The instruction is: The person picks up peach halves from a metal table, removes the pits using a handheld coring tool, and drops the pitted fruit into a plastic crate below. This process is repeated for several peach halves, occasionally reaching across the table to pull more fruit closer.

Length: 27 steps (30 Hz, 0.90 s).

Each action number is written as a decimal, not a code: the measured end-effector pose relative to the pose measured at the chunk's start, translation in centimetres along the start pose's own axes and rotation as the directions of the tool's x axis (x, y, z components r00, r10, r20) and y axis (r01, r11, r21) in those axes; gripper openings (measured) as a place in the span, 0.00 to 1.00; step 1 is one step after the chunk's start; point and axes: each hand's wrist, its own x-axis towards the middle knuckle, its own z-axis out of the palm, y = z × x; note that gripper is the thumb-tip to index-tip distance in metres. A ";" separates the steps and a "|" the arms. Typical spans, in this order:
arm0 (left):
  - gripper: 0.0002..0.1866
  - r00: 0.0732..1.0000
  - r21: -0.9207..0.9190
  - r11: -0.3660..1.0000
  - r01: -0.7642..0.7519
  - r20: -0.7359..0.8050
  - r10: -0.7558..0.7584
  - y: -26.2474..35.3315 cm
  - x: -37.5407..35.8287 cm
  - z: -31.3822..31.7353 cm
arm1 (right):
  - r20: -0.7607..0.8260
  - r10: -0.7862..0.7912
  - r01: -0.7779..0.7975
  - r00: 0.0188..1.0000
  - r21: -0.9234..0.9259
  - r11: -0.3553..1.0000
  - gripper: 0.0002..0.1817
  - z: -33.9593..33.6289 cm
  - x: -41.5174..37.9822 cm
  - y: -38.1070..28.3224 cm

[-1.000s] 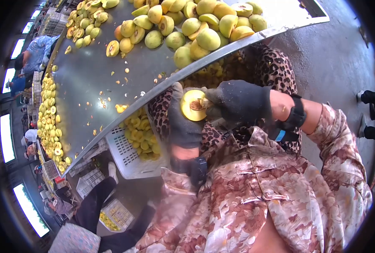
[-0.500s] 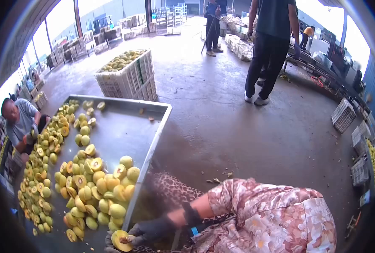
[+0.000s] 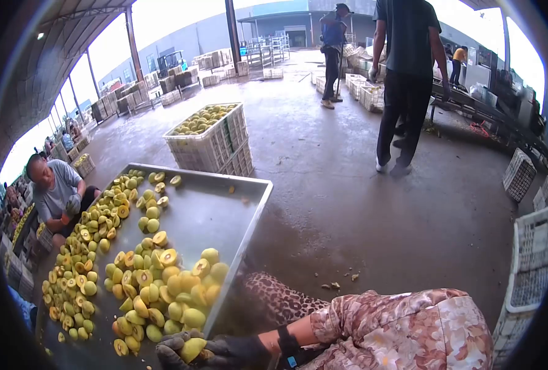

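At the lower edge, both hands meet by the near corner of a metal tray table. My left hand point(image 3: 173, 350), in a dark grey glove, is closed around a piece of yellow-green stone fruit point(image 3: 192, 349). Against that fruit's right side lies my right hand point(image 3: 237, 353), also gloved, its fingers curled; whatever is between them is hidden. Just beyond my hands is a pile of cut and whole fruit point(image 3: 163, 290) on the tray table point(image 3: 215, 203). Several halves show brownish centres. A longer heap of halves point(image 3: 80, 265) runs along the table's left side.
A co-worker point(image 3: 58, 191) with gloved hands sits at the table's left. Stacked crates point(image 3: 209, 145) of fruit stand behind it. Two people point(image 3: 409, 92) point(image 3: 332, 52) stand farther back. White crates point(image 3: 533, 253) line the right side.
The view has tilted up and left, so the scene sits lower and farther right. The fruit has turned in my left hand; its cut face, visible before, no longer faces me.
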 end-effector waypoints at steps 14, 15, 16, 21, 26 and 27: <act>0.29 0.983 0.125 0.984 0.124 -0.150 -0.105 3.1 -1.1 1.3 | 0.329 0.335 -0.469 0.883 0.592 0.655 0.16 -2.1 2.4 -4.4; 0.30 0.965 -0.056 0.973 0.224 -0.124 -0.229 2.2 -1.2 -0.3 | 0.444 0.351 -0.565 0.825 0.673 0.477 0.18 -2.5 2.6 -5.1; 0.32 0.948 -0.102 0.947 0.304 -0.067 -0.311 2.4 -1.3 -1.1 | 0.551 0.361 -0.651 0.753 0.706 0.280 0.19 -2.9 2.8 -5.6; 0.32 0.881 -0.025 0.934 0.356 -0.323 -0.344 2.3 -4.5 -7.5 | 0.611 0.068 -0.460 0.789 0.513 0.724 0.20 -0.1 2.3 -3.2; 0.26 0.830 0.498 0.801 0.333 -0.557 0.001 5.5 -6.3 -22.0 | 0.577 0.353 -0.618 0.736 0.361 0.699 0.13 -1.1 0.3 -1.7; 0.24 0.875 0.732 0.590 0.341 -0.477 0.085 5.5 -5.6 -24.3 | 0.739 0.539 -0.498 0.404 -0.316 0.807 0.15 -1.3 0.8 -0.8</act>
